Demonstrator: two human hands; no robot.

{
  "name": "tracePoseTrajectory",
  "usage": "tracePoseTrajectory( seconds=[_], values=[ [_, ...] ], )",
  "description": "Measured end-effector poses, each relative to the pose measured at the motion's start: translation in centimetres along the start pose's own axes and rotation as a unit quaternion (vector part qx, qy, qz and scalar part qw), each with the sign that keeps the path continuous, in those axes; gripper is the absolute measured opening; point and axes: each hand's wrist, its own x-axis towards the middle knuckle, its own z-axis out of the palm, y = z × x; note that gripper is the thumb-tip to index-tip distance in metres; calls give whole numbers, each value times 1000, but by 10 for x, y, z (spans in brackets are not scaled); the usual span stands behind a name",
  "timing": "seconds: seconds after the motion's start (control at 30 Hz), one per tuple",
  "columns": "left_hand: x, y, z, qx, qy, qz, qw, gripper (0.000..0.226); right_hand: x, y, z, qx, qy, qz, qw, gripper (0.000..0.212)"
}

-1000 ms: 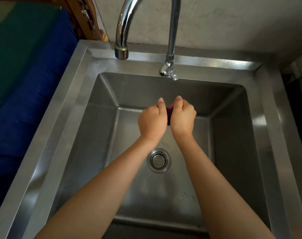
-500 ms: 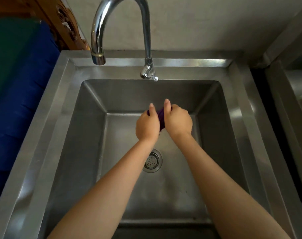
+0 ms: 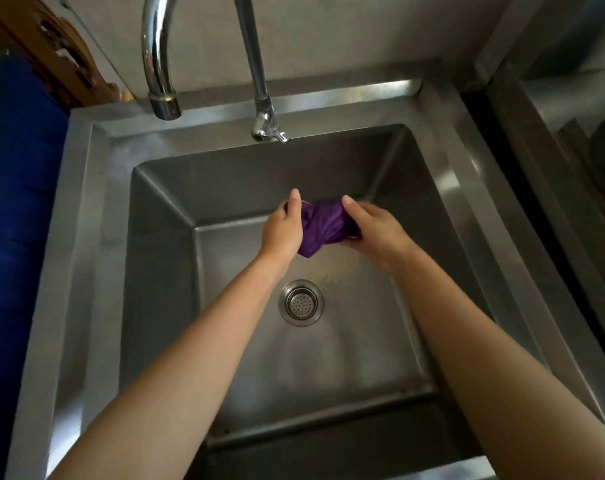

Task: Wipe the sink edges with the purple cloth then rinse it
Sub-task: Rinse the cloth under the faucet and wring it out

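Steel sink [image 3: 86, 237], left hand [image 3: 282, 232] and right hand [image 3: 377, 230] gripping bunched purple cloth [image 3: 323, 225]

- Cut off by the top edge — arch of the faucet [image 3: 155, 64].
- Hidden behind left hand [image 3: 282, 232] and right hand [image 3: 375, 233] — much of the purple cloth [image 3: 323, 225].
- Blurred: right hand's far fingers.
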Motion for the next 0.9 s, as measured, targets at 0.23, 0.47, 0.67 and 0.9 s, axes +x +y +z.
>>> tracePoseTrajectory(
  seconds=[0.23,0.47,0.67,0.9],
  values=[
    [7,25,-26,48,69,69,994,54,-38,-27,-42,-24,-78,-17,997,25],
    [-27,95,-20,-73,-35,5,997,46,-90,-62,-58,-119,-3,-88,989,21],
    [-63,150,8,3,-112,30,993,55,-136,-87,-38,-349,146,-252,891,34],
    [-92,201,22,-49,-303,105,946,48,-182,-121,-51,-316,185,-251,896,34]
  ],
)
